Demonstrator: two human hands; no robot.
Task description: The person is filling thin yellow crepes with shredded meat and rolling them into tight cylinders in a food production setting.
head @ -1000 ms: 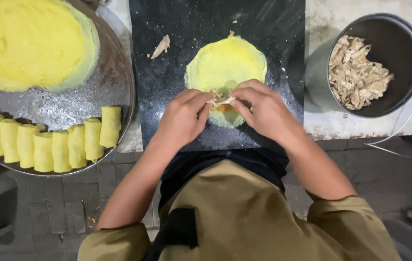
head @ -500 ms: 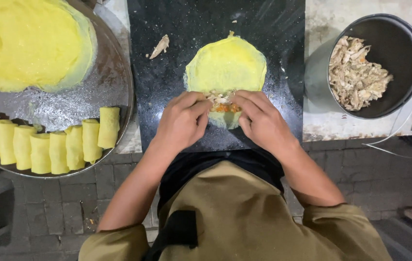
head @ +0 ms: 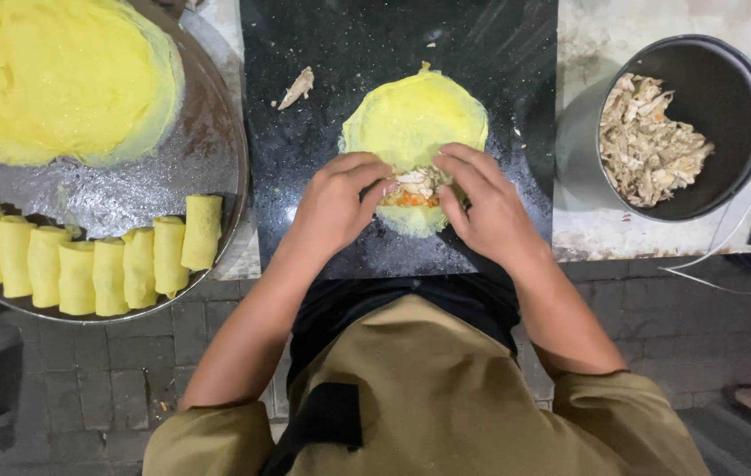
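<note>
Yellow and thin, a round crepe (head: 413, 119) is spread near the middle of the black stone slab (head: 322, 53), with a heap of shredded filling (head: 415, 187) on its near part. The filling is pinched from both sides by the left hand (head: 333, 204) and right hand (head: 481, 204) — fingers curled around it. A dark pot of shredded meat (head: 657, 141) is set by the counter's right edge — a round metal tray (head: 216, 176) of rolled crepes (head: 93, 260) at the left.
</note>
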